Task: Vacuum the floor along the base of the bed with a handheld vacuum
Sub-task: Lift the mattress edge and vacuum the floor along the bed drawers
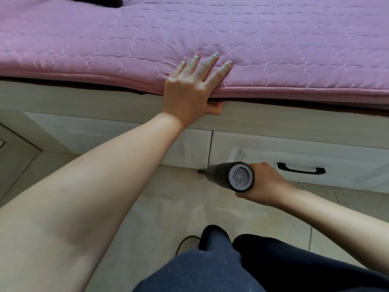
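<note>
My right hand (267,184) grips a dark grey handheld vacuum (227,175) with a pale round rear cap. Its narrow nozzle points left and down, touching the tiled floor (168,207) right at the foot of the bed's white drawer fronts (294,157). My left hand (193,85) rests on the edge of the pink quilted mattress cover (273,49), fingers straight and spread on top, thumb tucked under the edge against the bed frame (84,102).
A black drawer handle (301,170) sits just right of the vacuum. My legs in dark trousers (210,270) fill the bottom centre. A thin cord (185,241) lies on the floor by my knee. A dark pillow (101,1) sits at the top left.
</note>
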`<state>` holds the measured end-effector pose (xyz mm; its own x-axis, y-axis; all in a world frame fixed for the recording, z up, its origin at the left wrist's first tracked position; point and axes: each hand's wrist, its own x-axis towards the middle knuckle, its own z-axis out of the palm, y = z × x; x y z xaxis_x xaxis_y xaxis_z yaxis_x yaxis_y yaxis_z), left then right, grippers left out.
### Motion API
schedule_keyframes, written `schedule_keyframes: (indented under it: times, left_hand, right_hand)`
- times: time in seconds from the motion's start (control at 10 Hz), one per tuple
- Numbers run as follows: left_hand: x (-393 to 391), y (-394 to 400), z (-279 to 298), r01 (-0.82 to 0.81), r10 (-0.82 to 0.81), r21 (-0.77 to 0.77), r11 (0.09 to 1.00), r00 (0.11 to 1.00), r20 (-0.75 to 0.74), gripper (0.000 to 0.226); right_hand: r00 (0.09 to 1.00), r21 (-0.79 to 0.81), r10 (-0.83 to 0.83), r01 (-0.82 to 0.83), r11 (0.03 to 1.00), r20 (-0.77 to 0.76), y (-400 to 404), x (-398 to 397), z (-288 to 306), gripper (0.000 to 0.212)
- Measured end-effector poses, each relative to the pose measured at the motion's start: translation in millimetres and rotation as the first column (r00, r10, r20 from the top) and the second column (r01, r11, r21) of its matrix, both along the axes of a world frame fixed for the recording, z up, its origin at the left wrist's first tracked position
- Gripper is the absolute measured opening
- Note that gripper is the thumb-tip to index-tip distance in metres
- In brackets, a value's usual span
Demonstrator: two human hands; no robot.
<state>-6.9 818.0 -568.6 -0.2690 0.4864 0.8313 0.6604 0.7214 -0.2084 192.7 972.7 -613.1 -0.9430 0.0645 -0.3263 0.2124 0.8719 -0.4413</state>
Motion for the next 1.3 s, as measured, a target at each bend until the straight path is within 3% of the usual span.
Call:
schedule_keyframes:
  times: [1.3]
  left_hand:
    - [1,0,0,-0.004,0.004,0.002,1.000,1.000,-0.004,0.071]
  right_hand:
    - [0.994,-0.112,-0.046,0.056,0.992,0.096,-7,-17,21,0.022]
